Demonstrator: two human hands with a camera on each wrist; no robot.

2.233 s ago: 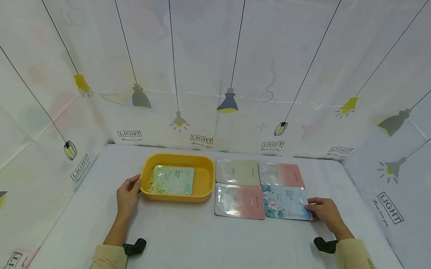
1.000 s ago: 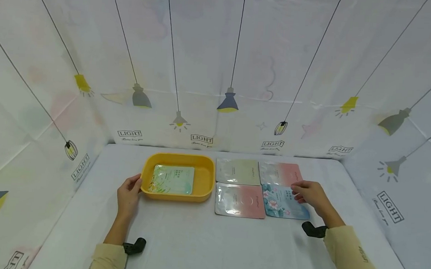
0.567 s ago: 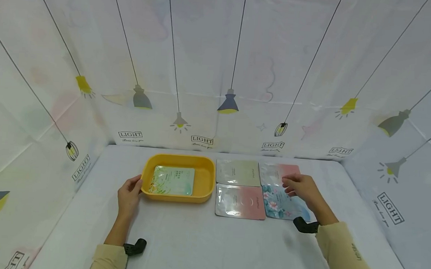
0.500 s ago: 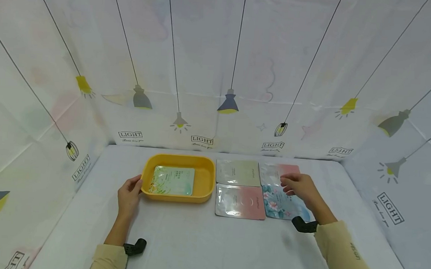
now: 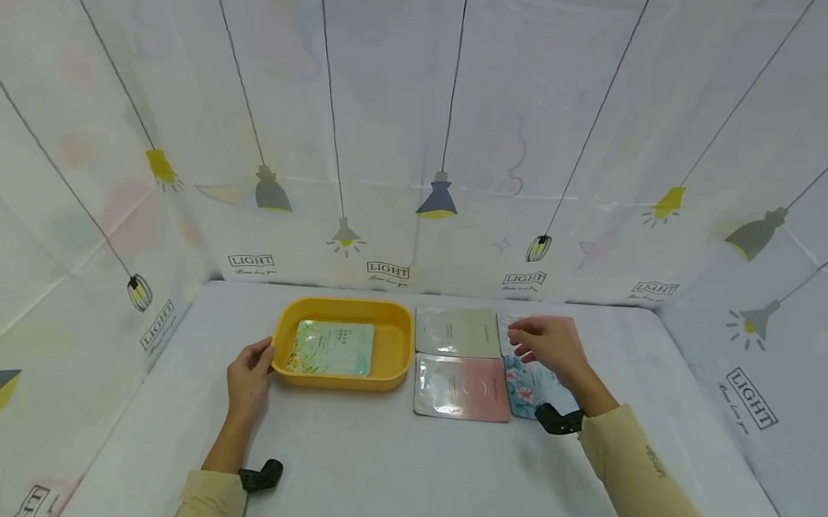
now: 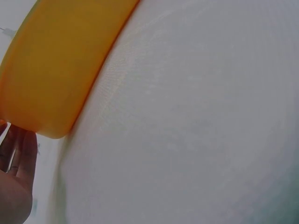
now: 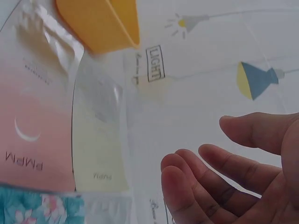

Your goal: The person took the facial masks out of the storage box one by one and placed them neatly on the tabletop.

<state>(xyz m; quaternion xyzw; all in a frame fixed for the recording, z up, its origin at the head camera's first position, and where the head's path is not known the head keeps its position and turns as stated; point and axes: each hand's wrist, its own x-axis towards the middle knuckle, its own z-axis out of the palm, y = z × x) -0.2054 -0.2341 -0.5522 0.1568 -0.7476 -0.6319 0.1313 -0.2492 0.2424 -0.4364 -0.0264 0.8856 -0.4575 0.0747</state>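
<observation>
My left hand (image 5: pixel 249 375) touches the outer left end of a yellow plastic tray (image 5: pixel 393 368). In the left wrist view its fingers (image 6: pixel 27 154) meet the tray's wall. A green floral sheet mask packet (image 5: pixel 332 348) lies in the tray. My right hand (image 5: pixel 554 350) hovers above the packets with loosely bent fingers and nothing between them. It partly covers a blue floral packet (image 5: pixel 525 388) and the pink packet (image 5: pixel 570 325) behind that. To their left lie a pale green packet (image 5: pixel 456 331) and another pink packet (image 5: pixel 461 388), edge to edge.
A white cloth (image 5: pixel 400 479) covers the table. Behind and beside it hang white sheets (image 5: pixel 393 131) printed with lamps. A black wrist camera (image 5: pixel 557 419) sits on the right wrist and another (image 5: pixel 261 476) on the left.
My right hand has left the right edge of the blue packet, risen and moved left and back over the packets. The left hand and the tray have stayed put.
</observation>
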